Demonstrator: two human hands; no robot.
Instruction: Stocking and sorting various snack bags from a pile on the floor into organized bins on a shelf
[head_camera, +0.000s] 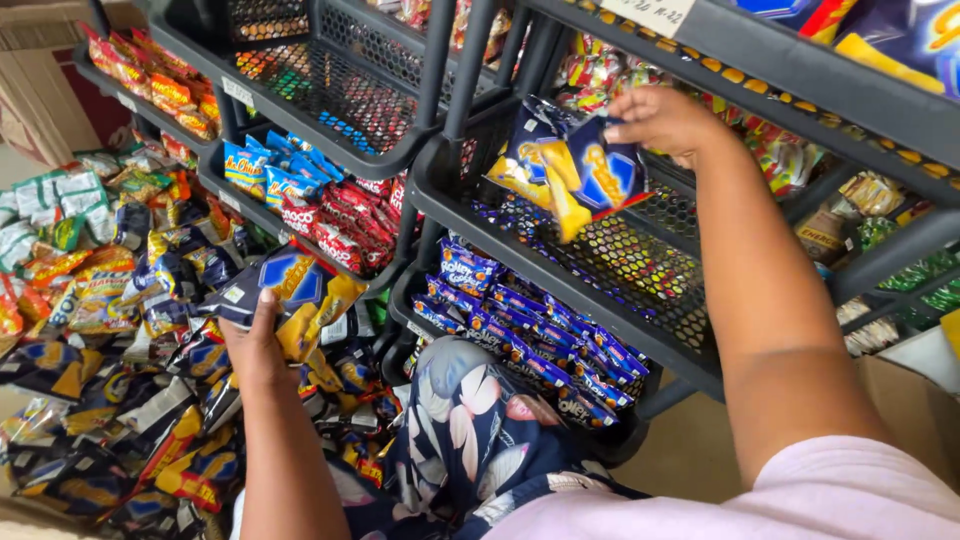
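Reaching up to the right, the right hand (665, 120) is closed on a bunch of blue and yellow snack packets (570, 170), which are held just above the perforated floor of a dark plastic shelf rack (440, 190). The bunch is gripped at its upper right edge and hangs tilted down to the left.

Lower and to the left, the left hand (255, 345) is clenched on a second blue and yellow packet (295, 290), held above a heap of similar packets (120, 400) spread over the floor at the left. The fingers are hidden behind the packet, so the exact grip cannot be told.

On the rack level below the right hand, a row of small blue biscuit packs (530, 335) is stacked. On a shelf further left, red packets (345, 225) lie beside light blue packets (265, 170). A dark floral garment (470, 440) is seen at the near centre, between the two arms.
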